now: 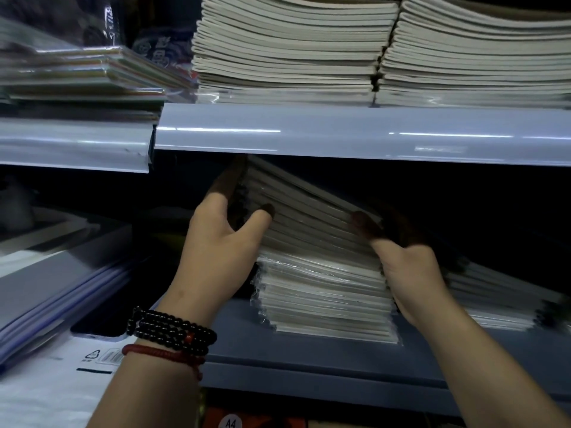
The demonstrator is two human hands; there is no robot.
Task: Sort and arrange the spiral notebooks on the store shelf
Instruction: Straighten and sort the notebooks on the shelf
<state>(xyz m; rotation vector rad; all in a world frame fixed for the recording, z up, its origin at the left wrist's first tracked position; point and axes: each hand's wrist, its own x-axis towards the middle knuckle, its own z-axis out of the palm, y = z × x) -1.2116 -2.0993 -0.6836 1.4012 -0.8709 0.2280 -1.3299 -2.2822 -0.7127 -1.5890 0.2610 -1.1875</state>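
A tall stack of spiral notebooks in clear wrap stands on the lower grey shelf. Its upper part is tilted, left side raised toward the shelf above. My left hand grips that raised left edge by the spiral binding, thumb on the page edges, fingers behind in shadow. My right hand holds the stack's right side, thumb on the front edge, fingers reaching into the dark behind. A lower stack of notebooks lies to the right.
The upper shelf rail hangs just above the tilted notebooks. Two tall piles of pale notebooks fill the shelf above, with wrapped colourful pads at left. Plastic folders and a white package lie at lower left.
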